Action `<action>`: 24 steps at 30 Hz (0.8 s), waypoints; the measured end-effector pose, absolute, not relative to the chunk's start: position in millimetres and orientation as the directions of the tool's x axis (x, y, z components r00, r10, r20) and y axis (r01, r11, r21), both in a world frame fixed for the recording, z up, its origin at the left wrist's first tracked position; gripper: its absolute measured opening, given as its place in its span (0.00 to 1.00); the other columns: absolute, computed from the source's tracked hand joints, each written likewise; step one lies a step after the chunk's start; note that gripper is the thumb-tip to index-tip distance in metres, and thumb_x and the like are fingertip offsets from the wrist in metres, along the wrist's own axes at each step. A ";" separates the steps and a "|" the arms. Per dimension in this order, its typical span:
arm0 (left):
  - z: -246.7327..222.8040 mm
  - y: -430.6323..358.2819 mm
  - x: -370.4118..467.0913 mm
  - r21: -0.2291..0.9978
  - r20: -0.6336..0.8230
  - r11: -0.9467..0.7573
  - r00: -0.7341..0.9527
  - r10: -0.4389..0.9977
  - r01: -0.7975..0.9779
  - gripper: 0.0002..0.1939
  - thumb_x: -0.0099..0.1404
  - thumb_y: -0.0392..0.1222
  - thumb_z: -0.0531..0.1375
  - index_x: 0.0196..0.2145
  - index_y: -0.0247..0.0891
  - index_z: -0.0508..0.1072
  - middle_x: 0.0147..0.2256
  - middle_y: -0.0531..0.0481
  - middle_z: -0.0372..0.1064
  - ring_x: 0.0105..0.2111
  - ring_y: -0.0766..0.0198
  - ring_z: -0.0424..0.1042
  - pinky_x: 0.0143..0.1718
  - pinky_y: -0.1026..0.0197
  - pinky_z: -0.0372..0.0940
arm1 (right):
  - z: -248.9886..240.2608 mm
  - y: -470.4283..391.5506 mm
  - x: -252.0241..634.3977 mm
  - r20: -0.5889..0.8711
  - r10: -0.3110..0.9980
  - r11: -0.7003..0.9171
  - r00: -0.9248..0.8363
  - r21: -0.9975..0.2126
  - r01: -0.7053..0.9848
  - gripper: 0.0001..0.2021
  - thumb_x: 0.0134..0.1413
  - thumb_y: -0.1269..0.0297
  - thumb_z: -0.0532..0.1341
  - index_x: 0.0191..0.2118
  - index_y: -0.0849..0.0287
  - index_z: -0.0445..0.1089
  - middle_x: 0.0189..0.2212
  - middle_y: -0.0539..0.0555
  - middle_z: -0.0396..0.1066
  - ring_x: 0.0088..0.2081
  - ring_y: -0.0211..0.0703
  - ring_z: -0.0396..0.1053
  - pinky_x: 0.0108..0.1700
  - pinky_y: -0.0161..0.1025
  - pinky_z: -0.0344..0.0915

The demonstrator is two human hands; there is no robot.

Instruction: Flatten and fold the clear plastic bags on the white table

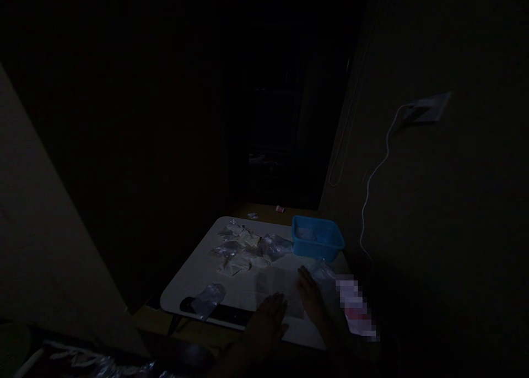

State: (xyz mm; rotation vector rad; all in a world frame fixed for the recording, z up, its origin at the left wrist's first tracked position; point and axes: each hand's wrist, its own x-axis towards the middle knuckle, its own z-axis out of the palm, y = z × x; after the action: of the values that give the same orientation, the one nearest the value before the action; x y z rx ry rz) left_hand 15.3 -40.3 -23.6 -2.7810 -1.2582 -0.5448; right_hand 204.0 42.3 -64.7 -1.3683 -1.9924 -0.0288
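In dim light, a flat, clear plastic sheet or bag (pixel 285 284) lies on the white table (pixel 194 268). My left hand (pixel 266 317) is at its lower left, over the table's front edge, fingers extended and nothing seen in it. On the sheet's right side rests my right hand (pixel 309 294), its fingers stretched out and holding nothing visible. Beyond the sheet, crumpled clear bags (pixel 275 246) are spread across the table. Another clear bag (pixel 210 300) lies at the front left, partly over a dark strip (pixel 231 314).
A blue basket (pixel 316 251) stands at the table's back right with clear plastic inside. More clear plastic lies in front of it. A white cable (pixel 366 196) hangs from a wall socket (pixel 430 108). Small items lie on the floor behind the table.
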 end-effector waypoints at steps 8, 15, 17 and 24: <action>-18.3 -56.2 -0.9 0.125 0.323 -0.730 0.668 0.670 0.672 0.30 0.63 0.40 0.47 0.59 0.38 0.37 0.59 0.44 0.37 0.57 0.56 0.44 0.53 0.53 0.51 | -64.4 39.5 208.6 0.539 0.837 0.451 -0.098 -0.577 0.681 0.23 0.56 0.56 0.42 0.54 0.57 0.55 0.53 0.55 0.58 0.53 0.41 0.56 0.52 0.42 0.57; -31.0 -56.4 -1.6 0.059 0.249 -0.796 0.763 0.596 0.602 0.26 0.60 0.43 0.51 0.56 0.36 0.51 0.56 0.41 0.49 0.56 0.53 0.49 0.54 0.46 0.48 | -63.5 39.7 206.8 0.551 0.834 0.443 -0.035 -0.630 0.638 0.22 0.54 0.54 0.44 0.51 0.59 0.59 0.51 0.57 0.60 0.52 0.44 0.57 0.53 0.46 0.55; -29.4 -59.2 0.4 0.046 0.246 -0.790 0.759 0.602 0.612 0.23 0.61 0.43 0.50 0.54 0.35 0.54 0.54 0.41 0.54 0.54 0.54 0.52 0.54 0.47 0.48 | -61.5 38.8 207.7 0.555 0.831 0.448 -0.039 -0.627 0.637 0.23 0.54 0.54 0.44 0.51 0.60 0.59 0.51 0.57 0.60 0.52 0.44 0.58 0.53 0.45 0.55; -18.3 -65.8 7.7 0.110 0.394 -0.756 0.670 0.630 0.646 0.17 0.63 0.36 0.48 0.49 0.41 0.62 0.46 0.48 0.66 0.48 0.60 0.62 0.52 0.51 0.55 | -39.2 24.3 210.5 0.585 0.810 0.447 -0.039 -0.575 0.685 0.21 0.53 0.55 0.47 0.49 0.60 0.62 0.48 0.56 0.64 0.49 0.46 0.62 0.52 0.46 0.57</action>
State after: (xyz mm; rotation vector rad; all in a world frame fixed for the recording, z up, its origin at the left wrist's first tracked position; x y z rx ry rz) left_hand 7.7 -65.8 -18.3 -2.8354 -1.0832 -0.6458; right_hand 210.5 24.3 -39.2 -1.2843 -1.7679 0.1687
